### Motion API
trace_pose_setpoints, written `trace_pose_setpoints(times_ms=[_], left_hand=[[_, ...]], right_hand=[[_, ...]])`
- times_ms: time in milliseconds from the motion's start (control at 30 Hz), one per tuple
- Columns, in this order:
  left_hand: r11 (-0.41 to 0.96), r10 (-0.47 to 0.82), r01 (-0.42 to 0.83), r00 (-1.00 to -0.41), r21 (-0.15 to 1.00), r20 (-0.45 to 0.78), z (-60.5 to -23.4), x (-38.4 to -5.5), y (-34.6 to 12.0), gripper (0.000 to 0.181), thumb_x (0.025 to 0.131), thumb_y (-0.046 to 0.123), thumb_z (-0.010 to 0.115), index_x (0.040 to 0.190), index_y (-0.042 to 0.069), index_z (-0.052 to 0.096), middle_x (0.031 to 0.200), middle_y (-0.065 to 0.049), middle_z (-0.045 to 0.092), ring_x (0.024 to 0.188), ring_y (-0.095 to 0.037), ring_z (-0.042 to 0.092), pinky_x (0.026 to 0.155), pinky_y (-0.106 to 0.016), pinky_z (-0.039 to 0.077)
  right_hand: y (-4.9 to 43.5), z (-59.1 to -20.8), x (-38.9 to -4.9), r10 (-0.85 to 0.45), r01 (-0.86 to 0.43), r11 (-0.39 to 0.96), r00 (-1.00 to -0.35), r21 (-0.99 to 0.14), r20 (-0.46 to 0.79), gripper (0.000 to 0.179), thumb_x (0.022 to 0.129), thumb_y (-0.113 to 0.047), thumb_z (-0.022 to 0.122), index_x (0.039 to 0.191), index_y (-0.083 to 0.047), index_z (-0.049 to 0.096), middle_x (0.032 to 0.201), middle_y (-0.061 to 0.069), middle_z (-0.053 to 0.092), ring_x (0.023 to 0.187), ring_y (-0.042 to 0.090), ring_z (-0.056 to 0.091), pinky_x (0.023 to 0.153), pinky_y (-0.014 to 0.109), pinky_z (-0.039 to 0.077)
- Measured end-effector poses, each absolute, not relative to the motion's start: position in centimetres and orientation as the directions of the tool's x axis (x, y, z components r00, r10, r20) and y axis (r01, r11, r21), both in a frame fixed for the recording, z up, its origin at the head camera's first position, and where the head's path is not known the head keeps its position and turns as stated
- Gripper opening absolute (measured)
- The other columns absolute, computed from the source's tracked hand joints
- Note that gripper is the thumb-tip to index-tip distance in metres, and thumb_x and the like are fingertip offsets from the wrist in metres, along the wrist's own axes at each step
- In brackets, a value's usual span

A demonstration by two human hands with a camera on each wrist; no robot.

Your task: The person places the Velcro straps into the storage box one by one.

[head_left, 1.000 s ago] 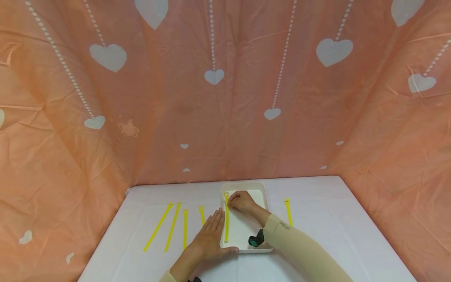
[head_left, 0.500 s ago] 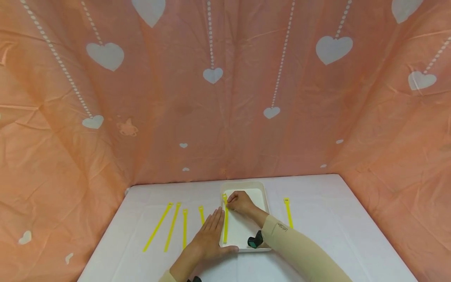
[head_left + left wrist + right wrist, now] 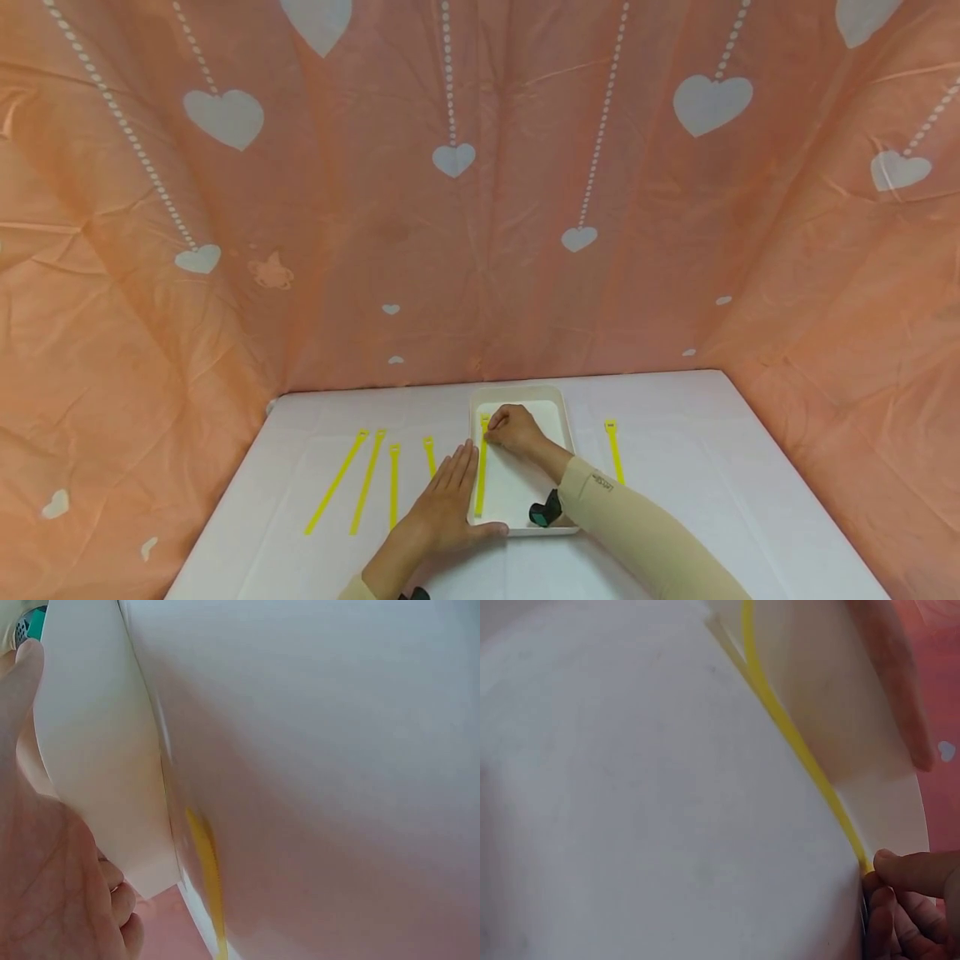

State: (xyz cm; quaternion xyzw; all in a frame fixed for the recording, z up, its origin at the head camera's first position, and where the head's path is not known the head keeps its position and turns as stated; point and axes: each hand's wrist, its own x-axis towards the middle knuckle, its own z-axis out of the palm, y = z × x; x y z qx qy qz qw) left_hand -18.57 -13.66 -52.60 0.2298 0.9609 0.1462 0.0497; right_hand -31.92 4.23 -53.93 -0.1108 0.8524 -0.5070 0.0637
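A yellow cable tie runs lengthwise along the left inner side of a white tray. My right hand reaches over the tray and pinches this tie near its wide head, between thumb and fingers. In the right wrist view the strap bends slightly beside the tray wall, leading to the pinching thumb. Outside the tray, my left hand lies along its left wall with straight fingers. Its thumb points right across the tray's near left corner.
Several yellow cable ties lie on the white table to the left, the nearest one partly hidden by my left hand. Another cable tie lies to the right, partly covered by my forearm. A peach curtain with hearts encloses the table.
The head of the pinched cable tie shifts slightly left, then back right, with small motions of my right fingers. My left hand stays in place.
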Motion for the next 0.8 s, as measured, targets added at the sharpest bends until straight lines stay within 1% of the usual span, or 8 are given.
trace_pose_setpoints(times_ms=[100, 233, 500, 667, 800], left_hand=[[0.856, 0.451, 0.428, -0.892, 0.291, -0.014, -53.2, -18.8, -13.8, 0.126, 0.09, 0.086, 0.058, 0.169, -0.004, 0.017, 0.178, -0.021, 0.011, 0.165, -0.037, 0.013, 0.134, -0.053, 0.017], [0.864, 0.44, 0.421, -0.898, 0.275, -0.009, -53.8, -19.1, -13.8, 0.126, 0.09, 0.084, 0.061, 0.17, -0.003, 0.017, 0.179, -0.019, 0.011, 0.165, -0.036, 0.014, 0.133, -0.052, 0.018], [0.871, 0.436, 0.412, -0.899, 0.268, -0.034, -53.8, -19.2, -13.8, 0.125, 0.09, 0.084, 0.061, 0.17, -0.002, 0.017, 0.179, -0.019, 0.009, 0.166, -0.034, 0.013, 0.134, -0.05, 0.016], [0.866, 0.439, 0.415, -0.898, 0.279, -0.024, -53.7, -19.1, -13.8, 0.125, 0.09, 0.082, 0.062, 0.169, -0.004, 0.017, 0.179, -0.021, 0.011, 0.165, -0.036, 0.014, 0.134, -0.052, 0.018], [0.863, 0.442, 0.421, -0.897, 0.28, -0.014, -53.6, -19.0, -13.8, 0.126, 0.09, 0.085, 0.059, 0.169, -0.004, 0.017, 0.178, -0.021, 0.012, 0.165, -0.037, 0.014, 0.133, -0.053, 0.018]], right_hand=[[4.4, -54.0, -32.0, -0.261, -0.131, 0.455, -0.965, -0.881, 0.008, 0.017, 0.086, 0.0, 0.086, 0.088, -0.002, 0.069, 0.077, 0.002, 0.066, 0.069, 0.01, 0.057, 0.061, 0.02, 0.048], [4.6, -53.8, -31.9, -0.284, -0.143, 0.432, -0.959, -0.891, 0.017, 0.015, 0.087, 0.002, 0.084, 0.09, 0.001, 0.07, 0.078, 0.004, 0.067, 0.069, 0.011, 0.057, 0.061, 0.02, 0.049], [5.1, -52.8, -31.2, -0.315, -0.12, 0.463, -0.948, -0.878, -0.037, 0.01, 0.091, -0.002, 0.082, 0.092, 0.0, 0.072, 0.078, 0.002, 0.067, 0.07, 0.011, 0.058, 0.062, 0.021, 0.051], [5.8, -52.2, -30.5, -0.335, -0.126, 0.484, -0.941, -0.866, -0.051, 0.007, 0.093, -0.006, 0.081, 0.095, -0.001, 0.077, 0.078, 0.0, 0.071, 0.069, 0.01, 0.062, 0.061, 0.022, 0.053], [6.7, -51.5, -30.2, -0.339, -0.123, 0.462, -0.94, -0.878, -0.047, 0.007, 0.094, -0.008, 0.08, 0.097, -0.002, 0.079, 0.082, 0.002, 0.075, 0.071, 0.013, 0.069, 0.062, 0.024, 0.057]])
